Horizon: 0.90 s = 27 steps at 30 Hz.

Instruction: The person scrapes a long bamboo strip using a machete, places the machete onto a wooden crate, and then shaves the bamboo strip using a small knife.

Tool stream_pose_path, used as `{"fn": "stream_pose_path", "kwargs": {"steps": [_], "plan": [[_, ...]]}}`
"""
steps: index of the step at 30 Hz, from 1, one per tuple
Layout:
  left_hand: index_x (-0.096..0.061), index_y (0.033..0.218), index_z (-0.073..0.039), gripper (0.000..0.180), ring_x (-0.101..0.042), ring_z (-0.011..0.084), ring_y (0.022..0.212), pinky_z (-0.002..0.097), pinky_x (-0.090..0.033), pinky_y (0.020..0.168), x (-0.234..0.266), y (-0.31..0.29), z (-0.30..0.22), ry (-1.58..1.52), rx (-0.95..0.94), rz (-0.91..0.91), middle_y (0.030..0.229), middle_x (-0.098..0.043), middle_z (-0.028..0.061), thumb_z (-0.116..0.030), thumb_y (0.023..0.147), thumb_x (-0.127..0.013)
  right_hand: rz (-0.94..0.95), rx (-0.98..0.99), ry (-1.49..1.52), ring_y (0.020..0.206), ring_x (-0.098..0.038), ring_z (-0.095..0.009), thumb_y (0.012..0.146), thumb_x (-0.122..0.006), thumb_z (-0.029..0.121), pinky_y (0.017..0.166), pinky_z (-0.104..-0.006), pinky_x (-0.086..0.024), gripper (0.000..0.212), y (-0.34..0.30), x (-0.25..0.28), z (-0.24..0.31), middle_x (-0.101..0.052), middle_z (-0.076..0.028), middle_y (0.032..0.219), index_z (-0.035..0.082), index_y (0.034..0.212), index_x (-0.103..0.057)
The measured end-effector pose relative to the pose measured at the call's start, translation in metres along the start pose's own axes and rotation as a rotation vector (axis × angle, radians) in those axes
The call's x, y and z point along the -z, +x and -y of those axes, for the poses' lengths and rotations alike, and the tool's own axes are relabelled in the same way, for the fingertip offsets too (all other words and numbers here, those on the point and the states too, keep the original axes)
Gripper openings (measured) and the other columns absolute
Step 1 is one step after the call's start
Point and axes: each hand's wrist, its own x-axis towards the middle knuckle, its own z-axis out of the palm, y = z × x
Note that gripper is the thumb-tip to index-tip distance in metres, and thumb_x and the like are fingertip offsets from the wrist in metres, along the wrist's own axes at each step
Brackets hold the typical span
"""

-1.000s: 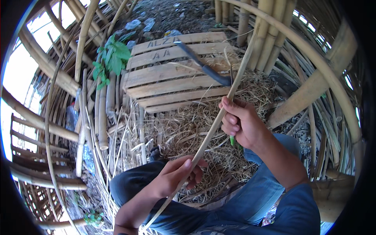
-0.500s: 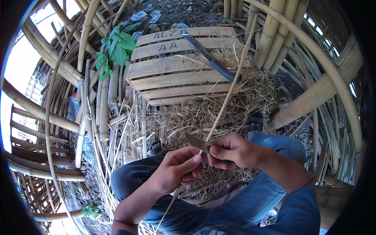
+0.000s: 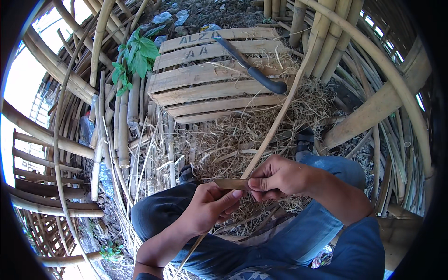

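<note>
A long, narrow bamboo strip [image 3: 277, 122] slants from beside my lap up toward the bamboo posts. My left hand [image 3: 207, 205] is closed around its lower part, thumb on top, and the tail of the strip runs out below toward my thigh. In my right hand [image 3: 282, 177] is a short knife, the fingers wrapped about its handle, which they hide. The knife's flat blade [image 3: 228, 184] lies across the strip and reaches to my left fingers. Both hands are close together above my lap.
A slatted wooden crate [image 3: 196, 95] stands ahead, with a curved, dark-handled blade [image 3: 254, 72] lying on it. Bamboo shavings [image 3: 233, 140] are heaped between crate and legs. Bamboo poles [image 3: 333, 42] rise at the right; a leafy plant [image 3: 140, 53] grows at the left.
The knife blade has turned from slanting up to lying nearly level across the strip. The strip's far end has shifted right, and its wider face now shows.
</note>
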Motion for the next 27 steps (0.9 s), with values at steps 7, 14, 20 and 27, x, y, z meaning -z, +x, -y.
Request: {"fn": "stream_pose_path", "kwargs": {"steps": [7, 14, 20, 27], "plan": [[-0.056, 0.1, -0.002, 0.021, -0.03, 0.003, 0.05, 0.0196, -0.022, 0.043, 0.002, 0.002, -0.001, -0.042, -0.012, -0.006, 0.061, -0.038, -0.0049, -0.021, 0.095, -0.052, -0.16, 0.12, -0.118, 0.046, -0.043, -0.004, 0.093, -0.054, 0.021, 0.044, -0.0211, -0.032, 0.03, 0.002, 0.002, 0.001, -0.054, 0.0, 0.057, 0.0, 0.072, -0.062], [-0.053, 0.099, 0.002, 0.021, -0.026, 0.0038, 0.047, 0.0205, -0.019, 0.041, 0.001, -0.001, 0.0, -0.085, 0.025, -0.009, 0.057, -0.033, -0.0044, -0.018, 0.096, -0.048, -0.41, 0.152, 0.087, 0.041, -0.037, -0.005, 0.091, -0.05, 0.011, 0.037, -0.021, -0.026, 0.026, -0.013, 0.027, 0.008, -0.051, -0.001, 0.054, 0.001, 0.069, -0.059], [-0.053, 0.103, 0.002, 0.024, -0.028, 0.0037, 0.048, 0.0193, -0.021, 0.041, 0.008, -0.008, 0.007, -0.101, 0.082, 0.036, 0.06, -0.036, -0.0026, -0.019, 0.096, -0.046, -0.467, 0.252, 0.2, 0.038, -0.034, -0.004, 0.092, -0.046, 0.011, 0.034, -0.0207, -0.024, 0.024, -0.021, 0.051, 0.008, -0.047, 0.0, 0.054, 0.004, 0.07, -0.056], [-0.053, 0.106, -0.003, 0.025, -0.028, 0.0021, 0.053, 0.0188, -0.024, 0.045, 0.005, -0.003, 0.005, -0.031, 0.092, -0.016, 0.068, -0.039, -0.0045, -0.024, 0.098, -0.042, -0.057, 0.055, 0.014, 0.044, -0.04, -0.004, 0.094, -0.05, 0.026, 0.04, -0.0205, -0.029, 0.034, 0.008, -0.01, -0.014, -0.052, 0.0, 0.059, 0.003, 0.071, -0.06]]}}
